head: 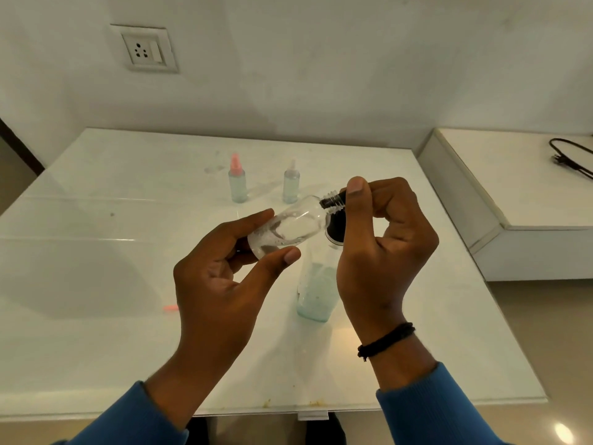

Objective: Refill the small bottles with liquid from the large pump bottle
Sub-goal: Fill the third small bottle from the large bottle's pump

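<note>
Small clear bottle (pixel 290 228), gripped at its base by the left hand (pixel 221 274), lies tilted with its long axis running up-right to a bare threaded neck (pixel 333 200) pinched by the right hand (pixel 385 239), directly above the large bottle (pixel 316 290) standing mid-table (pixel 96 284), open room all round.

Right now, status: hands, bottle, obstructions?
Left hand holds small clear bottle, tilted, cap off. Right hand at its threaded neck. Large bottle directly beneath. Nothing blocking.
</note>
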{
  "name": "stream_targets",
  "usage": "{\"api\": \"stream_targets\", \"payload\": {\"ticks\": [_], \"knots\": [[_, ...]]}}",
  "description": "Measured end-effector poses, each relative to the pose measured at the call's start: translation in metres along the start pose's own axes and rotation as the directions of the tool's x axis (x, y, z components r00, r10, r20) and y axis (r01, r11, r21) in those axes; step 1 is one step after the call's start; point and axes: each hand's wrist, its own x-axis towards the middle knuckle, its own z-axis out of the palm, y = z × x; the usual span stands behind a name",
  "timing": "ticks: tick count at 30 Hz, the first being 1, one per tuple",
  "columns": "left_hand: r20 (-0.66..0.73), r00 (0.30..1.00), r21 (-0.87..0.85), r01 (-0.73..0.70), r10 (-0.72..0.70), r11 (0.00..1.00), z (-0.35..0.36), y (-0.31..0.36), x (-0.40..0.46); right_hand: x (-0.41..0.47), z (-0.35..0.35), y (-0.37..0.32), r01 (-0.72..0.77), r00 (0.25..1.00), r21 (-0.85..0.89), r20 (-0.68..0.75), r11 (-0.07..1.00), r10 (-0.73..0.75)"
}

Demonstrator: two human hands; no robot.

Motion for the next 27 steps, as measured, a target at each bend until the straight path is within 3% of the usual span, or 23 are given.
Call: {"api": "stream_targets", "payload": {"ticks": [27], "knots": [[0.003,1.0,-0.004,0.013,-0.013,1.0,0.0003,0.0005,0.0003,-0.0022,0.0,0.0022,-0.007,1.0,-0.009,-0.006,1.0,0.007]]}}
